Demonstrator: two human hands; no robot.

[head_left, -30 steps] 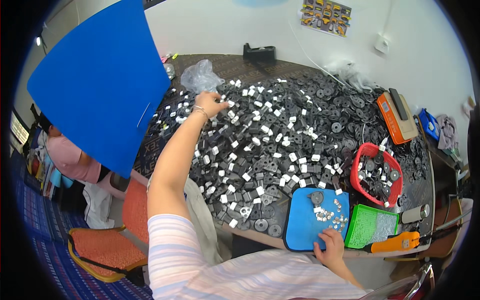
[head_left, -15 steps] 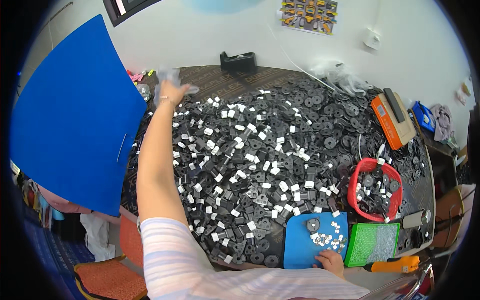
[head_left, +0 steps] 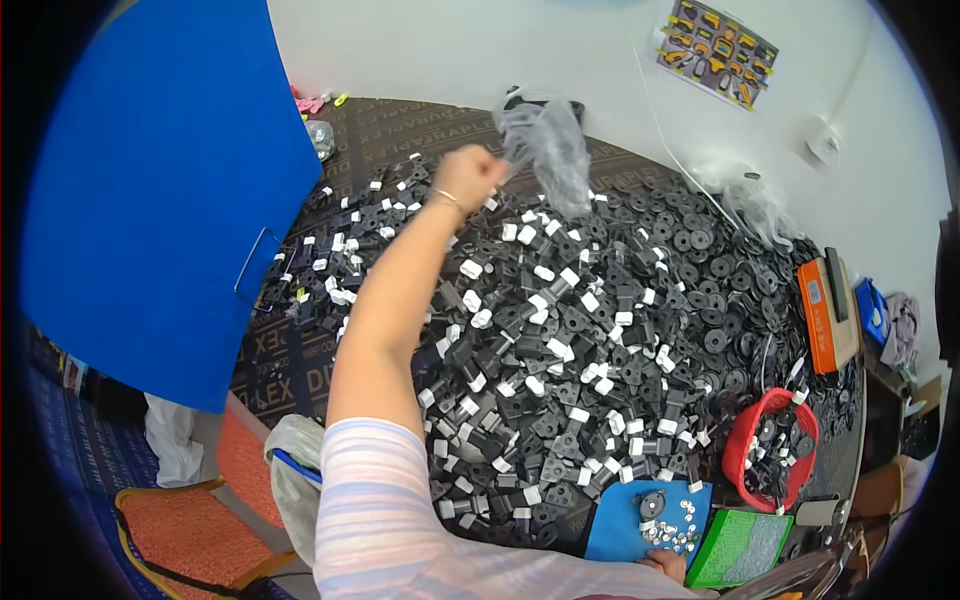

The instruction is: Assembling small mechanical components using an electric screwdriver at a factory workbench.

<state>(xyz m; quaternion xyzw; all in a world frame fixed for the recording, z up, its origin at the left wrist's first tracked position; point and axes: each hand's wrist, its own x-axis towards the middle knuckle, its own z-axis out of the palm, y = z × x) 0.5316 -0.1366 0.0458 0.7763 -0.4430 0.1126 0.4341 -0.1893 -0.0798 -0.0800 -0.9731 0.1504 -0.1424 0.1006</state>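
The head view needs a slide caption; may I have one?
Left hand holds a plastic bag near black parts, right hand at a blue mat.

Dark printed tabletop [head_left: 400, 125] is mostly covered by black parts with white ends [head_left: 562, 350], strewn loosely at left. Round black discs [head_left: 715, 340] are heaped toward back right. At the near right, a blue mat [head_left: 612, 520], green tray [head_left: 707, 548], red basket [head_left: 737, 452] and grey cylinder [head_left: 818, 513] are set out. An orange-and-beige box [head_left: 820, 318] is placed at the right. Bare surface is seen along the back and near left.
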